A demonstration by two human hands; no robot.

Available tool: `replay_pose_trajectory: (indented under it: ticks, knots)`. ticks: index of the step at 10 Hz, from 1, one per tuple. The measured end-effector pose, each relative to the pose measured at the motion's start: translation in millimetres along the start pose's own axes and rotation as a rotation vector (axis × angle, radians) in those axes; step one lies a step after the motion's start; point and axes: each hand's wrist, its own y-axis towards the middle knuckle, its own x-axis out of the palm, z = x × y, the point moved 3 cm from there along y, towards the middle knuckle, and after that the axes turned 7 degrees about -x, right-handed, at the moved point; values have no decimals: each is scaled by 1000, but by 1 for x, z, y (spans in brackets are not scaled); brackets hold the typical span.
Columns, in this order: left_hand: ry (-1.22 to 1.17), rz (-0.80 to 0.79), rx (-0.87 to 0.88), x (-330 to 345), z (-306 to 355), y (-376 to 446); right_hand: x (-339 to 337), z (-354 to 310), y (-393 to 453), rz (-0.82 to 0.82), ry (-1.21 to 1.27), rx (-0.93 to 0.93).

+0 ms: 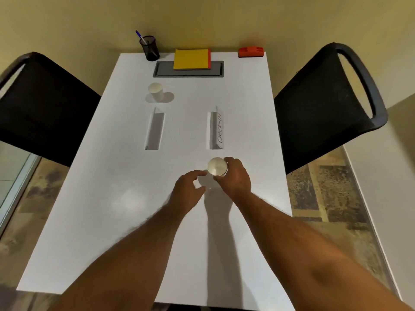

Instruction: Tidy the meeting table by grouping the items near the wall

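Your right hand [235, 178] is wrapping the near white paper cup [217, 166] mid-desk, fingers closed round it | left hand [187, 187] is hovering half-open, empty | keep it upright, grip lightly, carry it toward the wall.

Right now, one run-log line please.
right hand: gripping paper cup | left hand: open beside cup | table tents: untouched

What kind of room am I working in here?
Most likely a small office meeting room: a white table against the wall, a black chair on each side, a folded name card marked CHECK-IN, and a mesh pen holder beside a yellow notepad.
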Motion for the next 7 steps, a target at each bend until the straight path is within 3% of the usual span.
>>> replay_pose_trajectory:
  ticks: [3,7]
  knots:
    - [34,54,-58,-15,-21,-2,9,12,10,-80,-73,82]
    - [38,95,0,-17,-21,-6,10,27,4,-160,-35,247]
